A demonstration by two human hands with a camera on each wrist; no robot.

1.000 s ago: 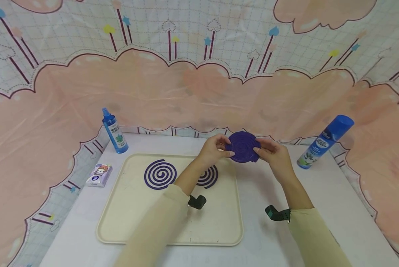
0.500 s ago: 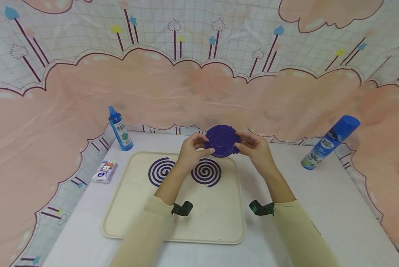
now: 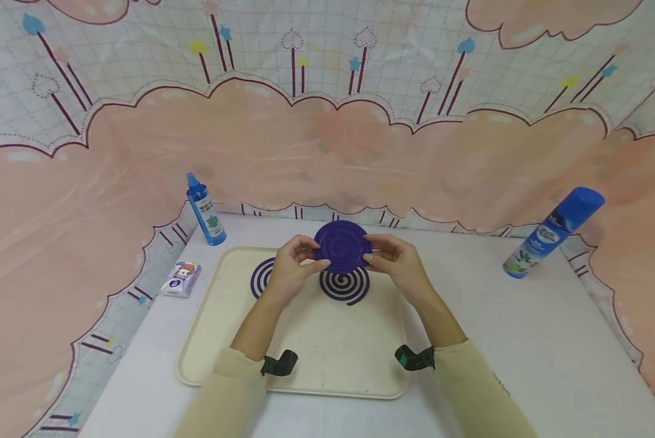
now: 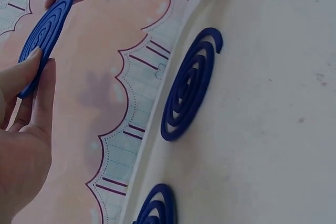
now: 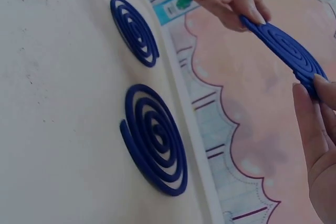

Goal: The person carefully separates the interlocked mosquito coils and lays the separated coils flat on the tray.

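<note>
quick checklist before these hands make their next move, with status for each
1. Grip: left hand and right hand pinch opposite edges of the dark blue-purple, round, tightly wound spiral disc. Ok.
2. Disc held off the cream rectangular tray: both wrist views show a gap. Ok.
3. Whether the disc is one coil or several nested together: cannot tell.
4. Dark blue-purple open spiral coils, left and right, lying apart on the tray: ok.
5. Blue spray bottle with white label and tall blue aerosol can away from both hands: ok.
</note>
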